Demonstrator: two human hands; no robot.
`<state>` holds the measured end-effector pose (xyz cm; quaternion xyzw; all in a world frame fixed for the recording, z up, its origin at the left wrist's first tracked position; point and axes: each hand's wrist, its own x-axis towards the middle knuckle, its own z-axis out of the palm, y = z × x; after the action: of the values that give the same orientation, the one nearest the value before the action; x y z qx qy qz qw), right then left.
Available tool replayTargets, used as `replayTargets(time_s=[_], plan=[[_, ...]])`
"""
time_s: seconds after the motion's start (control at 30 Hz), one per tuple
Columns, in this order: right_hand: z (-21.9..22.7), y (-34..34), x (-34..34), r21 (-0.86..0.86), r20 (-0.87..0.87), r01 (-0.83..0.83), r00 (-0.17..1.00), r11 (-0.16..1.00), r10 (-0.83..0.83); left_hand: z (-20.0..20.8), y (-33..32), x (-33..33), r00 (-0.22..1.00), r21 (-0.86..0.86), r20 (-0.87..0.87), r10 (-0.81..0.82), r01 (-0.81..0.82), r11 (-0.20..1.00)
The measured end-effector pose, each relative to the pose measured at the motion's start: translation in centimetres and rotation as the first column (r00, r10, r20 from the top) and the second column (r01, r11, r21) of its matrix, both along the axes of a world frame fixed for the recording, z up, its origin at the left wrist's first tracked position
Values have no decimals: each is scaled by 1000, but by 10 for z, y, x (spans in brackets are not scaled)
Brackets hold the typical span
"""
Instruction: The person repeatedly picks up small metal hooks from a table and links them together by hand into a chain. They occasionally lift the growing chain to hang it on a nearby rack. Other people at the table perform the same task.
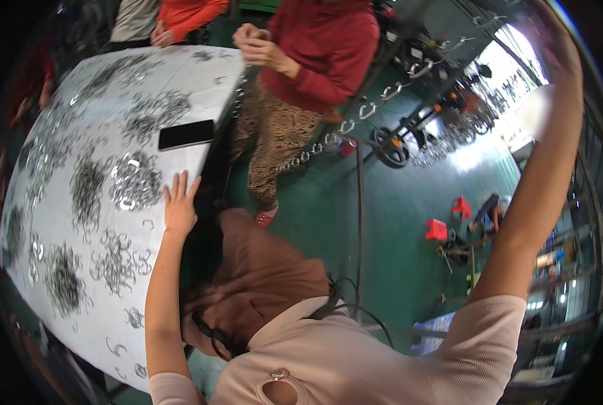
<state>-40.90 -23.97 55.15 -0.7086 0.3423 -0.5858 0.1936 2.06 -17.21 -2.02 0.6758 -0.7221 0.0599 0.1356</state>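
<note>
My left hand (180,208) lies flat at the right edge of a white-topped table (193,192), fingers spread and holding nothing. Just beside its fingertips is a heap of shiny curved metal pieces (136,181). A dark phone (187,135) rests on the tabletop a little beyond that hand. My right arm reaches up along the right side, and my right hand (554,40) is smeared at the picture's rim, so its fingers cannot be made out. A chain of open metal links (367,111) stretches diagonally from near the table toward the upper right.
Several more heaps of curved metal pieces (65,280) cover the table. Across its far right corner stands a person in a red top (328,54), hands together; other people stand at the far side. Red stools (436,229) and a wheeled frame (390,147) stand on the green floor.
</note>
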Motion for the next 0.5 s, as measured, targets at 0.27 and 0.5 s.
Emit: replayTargets(time_s=[0.27, 0.5], plan=[[-55, -30, -197, 207, -35, 419, 906, 884, -421, 4, -1, -8, 998, 127, 58, -26, 19, 992], [-107, 1, -215, 223, -86, 651, 755, 726, -650, -13, -1, 0, 980, 113, 197, 37, -61, 992]])
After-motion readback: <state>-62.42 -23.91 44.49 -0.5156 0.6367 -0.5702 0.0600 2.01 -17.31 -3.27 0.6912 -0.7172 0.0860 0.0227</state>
